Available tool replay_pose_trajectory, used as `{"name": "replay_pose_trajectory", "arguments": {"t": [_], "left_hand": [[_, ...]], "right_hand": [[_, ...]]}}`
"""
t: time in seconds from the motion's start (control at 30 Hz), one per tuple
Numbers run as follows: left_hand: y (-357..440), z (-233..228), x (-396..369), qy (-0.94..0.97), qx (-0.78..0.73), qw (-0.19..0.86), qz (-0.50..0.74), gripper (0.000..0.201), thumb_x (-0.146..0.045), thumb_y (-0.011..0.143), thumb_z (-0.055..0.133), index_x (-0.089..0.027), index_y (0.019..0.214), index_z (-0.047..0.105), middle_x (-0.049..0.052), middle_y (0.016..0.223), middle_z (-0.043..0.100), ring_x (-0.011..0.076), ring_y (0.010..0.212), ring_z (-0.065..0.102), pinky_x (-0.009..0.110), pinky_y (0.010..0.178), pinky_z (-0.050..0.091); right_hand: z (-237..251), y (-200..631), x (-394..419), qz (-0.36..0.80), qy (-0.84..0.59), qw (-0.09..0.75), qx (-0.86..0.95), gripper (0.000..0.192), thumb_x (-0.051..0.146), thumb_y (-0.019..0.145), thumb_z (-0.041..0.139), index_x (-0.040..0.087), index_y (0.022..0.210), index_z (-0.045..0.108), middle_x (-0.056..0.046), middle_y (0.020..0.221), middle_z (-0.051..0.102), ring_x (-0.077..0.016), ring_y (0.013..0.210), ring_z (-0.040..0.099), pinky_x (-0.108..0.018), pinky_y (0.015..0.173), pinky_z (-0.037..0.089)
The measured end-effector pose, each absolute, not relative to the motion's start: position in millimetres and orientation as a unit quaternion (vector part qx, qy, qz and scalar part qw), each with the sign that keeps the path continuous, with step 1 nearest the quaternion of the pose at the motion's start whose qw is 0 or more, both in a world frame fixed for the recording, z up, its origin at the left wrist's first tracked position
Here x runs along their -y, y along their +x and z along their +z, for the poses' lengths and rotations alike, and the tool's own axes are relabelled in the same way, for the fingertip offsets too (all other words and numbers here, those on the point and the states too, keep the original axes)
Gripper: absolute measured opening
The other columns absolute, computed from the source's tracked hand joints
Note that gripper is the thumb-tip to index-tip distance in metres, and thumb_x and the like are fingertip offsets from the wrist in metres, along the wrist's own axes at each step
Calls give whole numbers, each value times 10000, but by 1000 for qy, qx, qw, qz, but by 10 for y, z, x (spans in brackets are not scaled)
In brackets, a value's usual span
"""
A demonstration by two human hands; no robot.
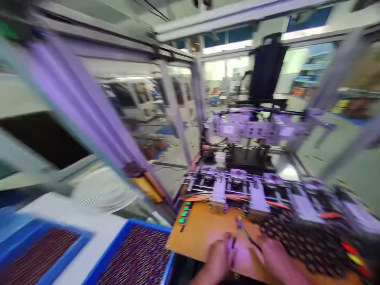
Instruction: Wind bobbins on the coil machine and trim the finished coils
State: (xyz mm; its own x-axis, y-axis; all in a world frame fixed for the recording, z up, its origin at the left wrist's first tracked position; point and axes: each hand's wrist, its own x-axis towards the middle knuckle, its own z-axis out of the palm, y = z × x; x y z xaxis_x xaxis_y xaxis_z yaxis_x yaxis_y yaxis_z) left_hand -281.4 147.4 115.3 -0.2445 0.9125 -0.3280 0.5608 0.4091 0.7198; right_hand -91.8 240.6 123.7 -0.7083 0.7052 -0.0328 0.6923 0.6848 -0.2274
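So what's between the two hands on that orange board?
In the head view, a thin dark tool, blurred, slants across the gap between the left hand and right hand, over the orange board. Which hand grips it is unclear.

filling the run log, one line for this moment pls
left hand on orange board | right hand holds thin tool | blue tray left | blurred

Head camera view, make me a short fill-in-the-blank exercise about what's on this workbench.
1. Both hands, the left hand and the right hand, rest on a board coloured ____.
2. The tray to the left of the hands has a rim coloured ____.
3. The small lit buttons at the board's left edge glow ____.
4. The thin tool sticks up between the two ____.

Missing words: orange; blue; green; hands
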Motion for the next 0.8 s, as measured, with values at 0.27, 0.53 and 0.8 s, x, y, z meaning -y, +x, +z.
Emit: {"name": "replay_pose_trajectory", "arguments": {"t": [0.27,0.53,0.8], "left_hand": [[-3774,2247,-2290,678,-652,190,283,508,-630,814,531,-213,1044,706,52,674,672,234,575,592,341,639,450],[-3618,2440,-3796,814,-554,78,156,296,-387,836,681,-169,1035,690,133,1337,597,314,1311,476,540,1103,362],[-3661,2244,-3990,850,-521,68,48,229,-325,901,638,-169,1066,669,105,1388,558,293,1331,468,551,1089,396]], "right_hand": [[2781,-319,-3235,71,-381,-3,922,300,345,960,515,115,917,703,-134,929,676,-236,884,624,-345,808,453],[2794,-685,-4287,40,-370,8,928,289,199,846,692,67,1102,669,-181,1231,598,-267,1087,587,-370,914,464],[2398,-712,-4586,32,-352,2,935,203,311,893,679,123,967,660,-93,1176,640,-214,1081,605,-416,939,515]]}}
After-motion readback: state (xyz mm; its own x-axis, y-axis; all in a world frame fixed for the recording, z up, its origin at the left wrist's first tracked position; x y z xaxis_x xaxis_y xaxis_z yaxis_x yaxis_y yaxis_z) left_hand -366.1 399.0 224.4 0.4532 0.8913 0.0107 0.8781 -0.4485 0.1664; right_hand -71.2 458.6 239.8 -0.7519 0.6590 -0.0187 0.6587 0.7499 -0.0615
